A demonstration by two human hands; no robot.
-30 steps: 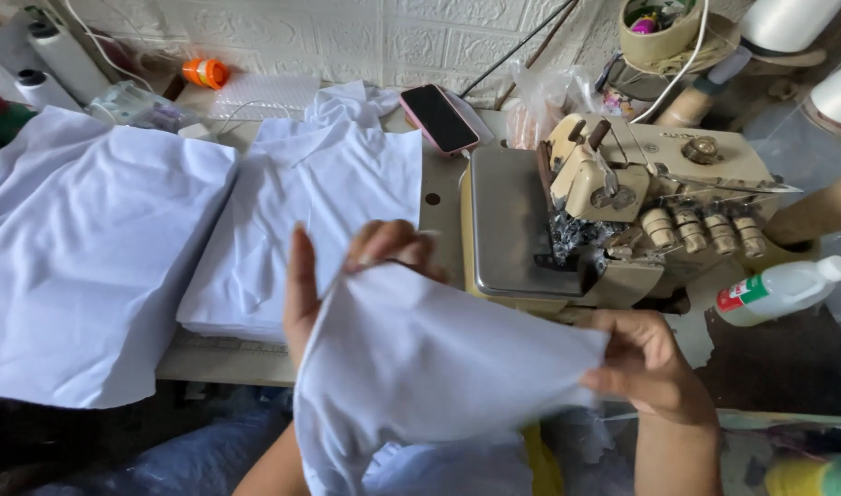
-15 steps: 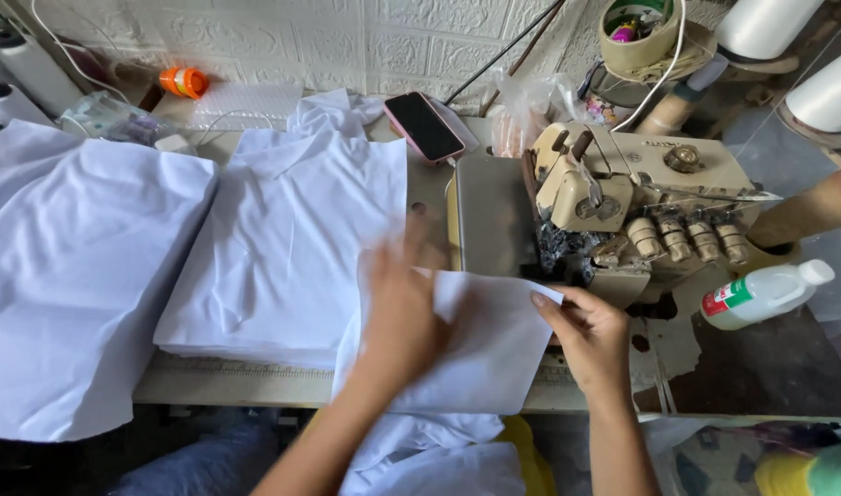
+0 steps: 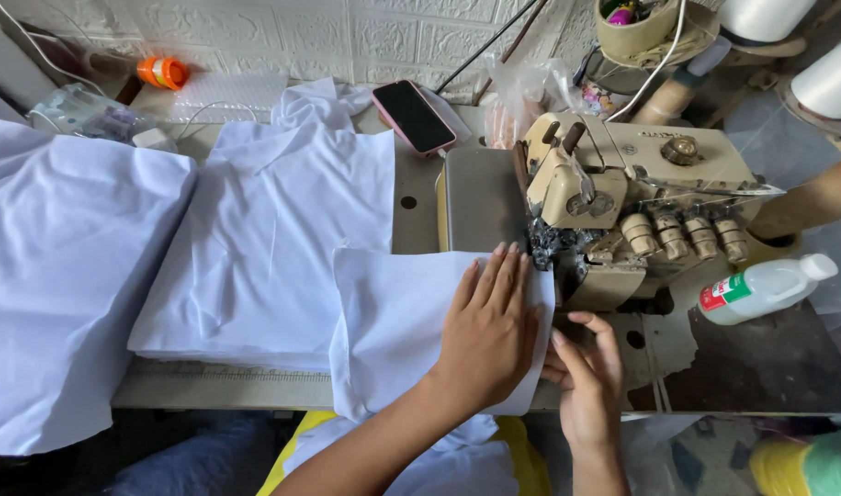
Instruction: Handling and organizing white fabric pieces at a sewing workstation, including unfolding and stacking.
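Nearest: right hand [image 3: 587, 386] at the table's front edge, fingers loosely curled, thumb and forefinger pinching the right edge of the white cloth piece [image 3: 397, 321]. Whether the grip is firm cannot be told.

Left hand [image 3: 489, 326] lies flat on top of the same cloth, palm down, fingers spread narrow and pointing at the sewing machine [image 3: 622, 197]; it presses, it does not clasp. The cloth lies on the table [image 3: 218, 390] under this hand, its right edge just beside the machine's needle area.

Left of it: two stacks of white cloth, one near [image 3: 273, 248], one at the far left [image 3: 62, 276].

Right of the machine: one white plastic bottle [image 3: 765, 287], lying tilted, with a red, green and white label.

Farther back: one phone [image 3: 413, 116] in a pink case, screen dark; one orange cap [image 3: 161, 72] by the wall; two white thread cones [image 3: 829, 78] at top right.
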